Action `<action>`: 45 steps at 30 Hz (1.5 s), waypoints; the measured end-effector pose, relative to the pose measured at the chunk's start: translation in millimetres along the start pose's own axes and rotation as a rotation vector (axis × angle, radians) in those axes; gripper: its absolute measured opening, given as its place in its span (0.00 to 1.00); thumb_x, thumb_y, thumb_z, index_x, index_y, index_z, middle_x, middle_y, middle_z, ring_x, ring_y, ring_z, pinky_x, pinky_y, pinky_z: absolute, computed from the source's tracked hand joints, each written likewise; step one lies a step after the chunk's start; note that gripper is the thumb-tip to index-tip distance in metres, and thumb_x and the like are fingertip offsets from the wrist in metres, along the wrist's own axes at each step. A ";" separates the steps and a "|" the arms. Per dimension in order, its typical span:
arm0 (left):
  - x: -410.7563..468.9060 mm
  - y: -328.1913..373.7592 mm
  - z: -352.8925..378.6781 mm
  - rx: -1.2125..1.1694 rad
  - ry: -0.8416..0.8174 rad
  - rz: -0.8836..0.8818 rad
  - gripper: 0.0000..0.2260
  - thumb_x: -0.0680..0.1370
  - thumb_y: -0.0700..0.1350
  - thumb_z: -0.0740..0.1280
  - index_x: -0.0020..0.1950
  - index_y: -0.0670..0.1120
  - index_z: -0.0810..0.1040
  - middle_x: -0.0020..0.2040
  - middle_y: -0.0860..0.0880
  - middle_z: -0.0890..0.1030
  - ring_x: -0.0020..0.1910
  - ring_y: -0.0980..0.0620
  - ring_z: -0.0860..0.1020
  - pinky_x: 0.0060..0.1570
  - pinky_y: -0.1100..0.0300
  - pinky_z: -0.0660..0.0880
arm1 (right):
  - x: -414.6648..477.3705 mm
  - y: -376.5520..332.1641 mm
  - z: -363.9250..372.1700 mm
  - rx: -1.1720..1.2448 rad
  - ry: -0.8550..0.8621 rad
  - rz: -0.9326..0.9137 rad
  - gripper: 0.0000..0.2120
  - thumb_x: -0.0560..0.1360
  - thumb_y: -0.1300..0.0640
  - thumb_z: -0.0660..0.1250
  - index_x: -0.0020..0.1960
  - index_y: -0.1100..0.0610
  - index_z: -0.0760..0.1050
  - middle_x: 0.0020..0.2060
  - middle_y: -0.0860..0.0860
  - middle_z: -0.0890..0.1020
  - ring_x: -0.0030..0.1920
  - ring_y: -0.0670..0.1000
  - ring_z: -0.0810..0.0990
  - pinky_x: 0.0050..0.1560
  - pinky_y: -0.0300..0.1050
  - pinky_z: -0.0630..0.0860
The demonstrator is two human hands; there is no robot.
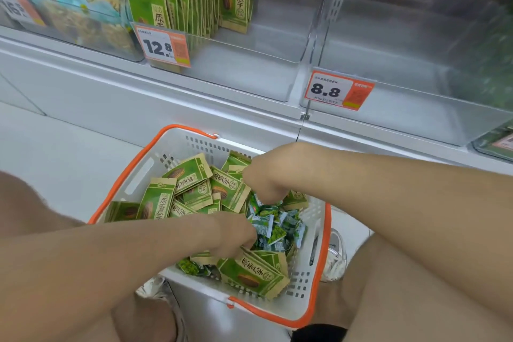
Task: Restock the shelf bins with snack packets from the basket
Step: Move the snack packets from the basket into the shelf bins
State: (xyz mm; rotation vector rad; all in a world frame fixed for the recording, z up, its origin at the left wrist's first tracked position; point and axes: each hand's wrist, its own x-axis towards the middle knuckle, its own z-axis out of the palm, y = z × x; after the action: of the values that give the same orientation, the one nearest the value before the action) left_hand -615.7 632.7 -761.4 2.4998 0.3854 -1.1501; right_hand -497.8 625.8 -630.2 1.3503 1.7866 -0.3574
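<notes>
Two bare hands reach into white perforated plastic basket [155, 164] w/ orange rim. Left hand [236, 233] and right hand [266, 172] both have fingers bent down among small glossy green-blue sachets [274, 228]; can't tell if either pinches one. Flat kraft-paper green pouches [230, 189] lie jumbled round them. Clear plastic shelf bin [416, 114] stands above.

Packets [273, 226] hide fingers [233, 247] of left hand [222, 228]; right hand [266, 175] likewise
</notes>
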 end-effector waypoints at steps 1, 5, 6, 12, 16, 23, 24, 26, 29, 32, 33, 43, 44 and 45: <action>-2.6 -1.7 -10.7 -0.054 0.022 0.020 0.11 0.84 0.48 0.67 0.64 0.45 0.76 0.57 0.47 0.78 0.56 0.45 0.76 0.55 0.50 0.75 | 0.6 3.3 -0.2 0.025 0.013 0.010 0.14 0.84 0.61 0.58 0.39 0.57 0.67 0.36 0.50 0.70 0.32 0.51 0.66 0.30 0.42 0.65; -26.3 -15.5 -70.0 -0.191 0.117 0.014 0.14 0.85 0.48 0.67 0.69 0.46 0.75 0.54 0.52 0.72 0.53 0.50 0.72 0.52 0.57 0.67 | -4.8 17.7 -8.0 0.127 -0.004 -0.029 0.15 0.84 0.55 0.62 0.39 0.54 0.69 0.36 0.50 0.73 0.33 0.51 0.71 0.32 0.41 0.69; -35.5 -20.1 -85.0 -0.185 0.151 0.010 0.14 0.84 0.48 0.67 0.69 0.47 0.76 0.54 0.52 0.72 0.53 0.51 0.71 0.52 0.59 0.67 | -3.7 23.3 -9.1 0.177 -0.022 -0.047 0.13 0.84 0.51 0.64 0.42 0.54 0.72 0.39 0.50 0.76 0.36 0.51 0.76 0.36 0.43 0.76; -95.7 -57.5 -142.8 -0.381 0.452 0.013 0.06 0.78 0.50 0.77 0.54 0.56 0.85 0.34 0.59 0.82 0.34 0.60 0.80 0.42 0.59 0.76 | -14.9 60.6 -15.4 0.858 -0.095 -0.051 0.22 0.79 0.44 0.73 0.63 0.59 0.76 0.55 0.56 0.84 0.53 0.58 0.87 0.56 0.57 0.84; -121.0 -68.9 -162.0 -0.831 0.925 -0.057 0.14 0.73 0.50 0.82 0.50 0.45 0.82 0.33 0.54 0.82 0.27 0.60 0.76 0.28 0.66 0.71 | -16.6 74.6 -20.9 1.204 0.151 -0.069 0.15 0.82 0.51 0.69 0.64 0.59 0.75 0.51 0.57 0.87 0.48 0.58 0.88 0.52 0.53 0.86; -129.9 -68.5 -170.7 -1.508 1.034 -0.071 0.14 0.83 0.53 0.69 0.58 0.43 0.83 0.51 0.45 0.88 0.47 0.47 0.87 0.49 0.49 0.84 | -16.1 81.0 -36.7 1.551 0.681 0.048 0.11 0.82 0.52 0.69 0.58 0.59 0.78 0.42 0.55 0.88 0.42 0.55 0.89 0.49 0.53 0.86; -130.8 -68.1 -170.9 -1.524 1.039 -0.048 0.15 0.83 0.53 0.68 0.59 0.42 0.83 0.50 0.45 0.88 0.46 0.47 0.87 0.45 0.51 0.84 | -15.2 80.4 -37.4 1.554 0.712 0.054 0.10 0.83 0.52 0.69 0.58 0.58 0.78 0.43 0.56 0.88 0.43 0.55 0.89 0.49 0.55 0.86; -133.5 -67.5 -172.1 -1.552 1.097 -0.035 0.15 0.83 0.53 0.70 0.57 0.41 0.84 0.47 0.45 0.89 0.42 0.48 0.87 0.37 0.56 0.83 | -14.8 78.0 -39.4 1.579 0.749 0.045 0.09 0.83 0.52 0.67 0.58 0.57 0.78 0.44 0.56 0.88 0.43 0.57 0.88 0.48 0.57 0.86; -136.2 -68.0 -176.9 -1.604 1.178 -0.062 0.15 0.81 0.52 0.72 0.54 0.40 0.84 0.44 0.44 0.88 0.37 0.48 0.87 0.31 0.58 0.81 | -14.3 73.4 -44.2 1.667 0.790 -0.041 0.08 0.86 0.53 0.63 0.59 0.56 0.77 0.46 0.57 0.88 0.45 0.55 0.89 0.46 0.57 0.86; -137.4 -72.5 -187.6 -1.562 1.247 -0.084 0.17 0.81 0.54 0.72 0.51 0.39 0.85 0.44 0.41 0.88 0.36 0.47 0.87 0.32 0.56 0.82 | -12.7 73.2 -51.9 1.708 0.901 -0.051 0.09 0.86 0.52 0.61 0.57 0.54 0.78 0.45 0.54 0.88 0.43 0.54 0.89 0.39 0.54 0.86; -138.5 -75.5 -192.3 -1.521 1.265 -0.089 0.18 0.82 0.54 0.70 0.50 0.38 0.85 0.44 0.40 0.88 0.36 0.47 0.87 0.32 0.56 0.82 | -11.1 75.5 -55.9 1.709 0.946 -0.021 0.10 0.86 0.51 0.61 0.56 0.54 0.79 0.44 0.53 0.88 0.42 0.54 0.88 0.36 0.53 0.85; -153.7 -125.3 -232.8 -0.313 1.464 -0.465 0.08 0.79 0.47 0.67 0.43 0.48 0.84 0.42 0.46 0.83 0.47 0.41 0.81 0.48 0.46 0.80 | 30.1 132.7 -112.6 1.682 1.231 0.344 0.17 0.81 0.46 0.63 0.49 0.58 0.82 0.42 0.56 0.87 0.42 0.59 0.87 0.33 0.57 0.84; -153.0 -126.5 -234.9 -0.237 1.489 -0.501 0.05 0.78 0.46 0.68 0.46 0.49 0.83 0.48 0.45 0.81 0.53 0.39 0.78 0.53 0.44 0.78 | 39.6 139.3 -118.7 1.653 1.244 0.372 0.18 0.80 0.45 0.63 0.49 0.60 0.82 0.43 0.57 0.87 0.45 0.60 0.86 0.41 0.61 0.85; -150.2 -129.0 -236.4 -0.163 1.492 -0.551 0.03 0.77 0.45 0.69 0.49 0.51 0.82 0.54 0.45 0.77 0.59 0.38 0.73 0.57 0.44 0.74 | 47.9 145.4 -124.9 1.611 1.251 0.413 0.19 0.80 0.45 0.63 0.49 0.61 0.81 0.45 0.58 0.86 0.49 0.61 0.85 0.47 0.60 0.84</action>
State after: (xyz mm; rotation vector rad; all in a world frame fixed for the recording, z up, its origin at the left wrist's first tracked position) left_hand -601.9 836.1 -530.0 2.6483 1.4596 0.8606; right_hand -427.3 794.2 -554.7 3.6010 1.8812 -0.9426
